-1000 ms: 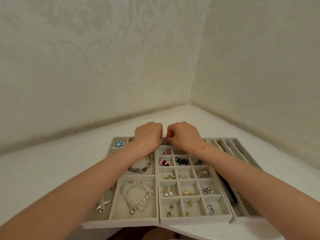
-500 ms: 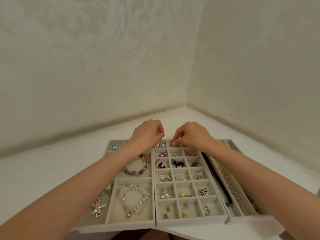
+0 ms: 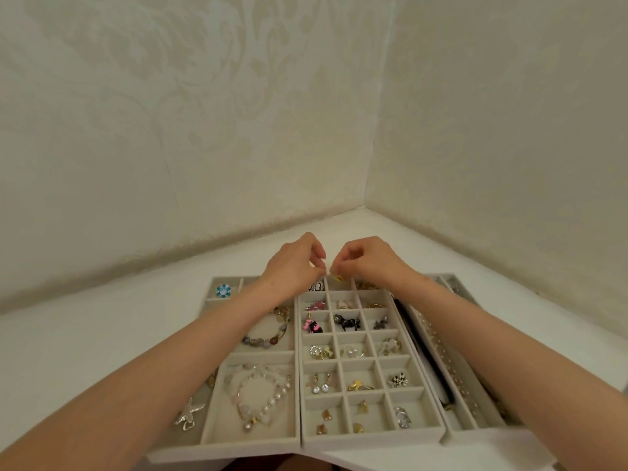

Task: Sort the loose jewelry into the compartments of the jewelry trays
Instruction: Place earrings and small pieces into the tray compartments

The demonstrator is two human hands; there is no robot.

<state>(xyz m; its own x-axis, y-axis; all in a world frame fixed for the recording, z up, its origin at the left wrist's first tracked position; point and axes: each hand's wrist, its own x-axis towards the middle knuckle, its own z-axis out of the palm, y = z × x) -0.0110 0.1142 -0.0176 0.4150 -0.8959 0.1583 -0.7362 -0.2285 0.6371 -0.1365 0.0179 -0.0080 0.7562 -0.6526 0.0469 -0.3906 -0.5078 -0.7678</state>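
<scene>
Right hand (image 3: 368, 263) pinching gold earring (image 3: 336, 278) above tray (image 3: 373, 440).

Both bare forearms reaching forward, converging toward centre. Left hand (image 3: 294, 266) curling, fingers bent, thumb and forefinger tips pinching together. Right hand (image 3: 368, 263) mirroring it, fingertips (image 3: 334, 268) pinching just beside left hand's. Knuckles facing up, wrists level, hands nearly touching.

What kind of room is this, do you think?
Probably a home, perhaps a bedroom corner: patterned wallpaper on both walls, a white corner shelf, and velvet-lined jewelry trays of earrings and bracelets. Nothing shows the wider room.
</scene>
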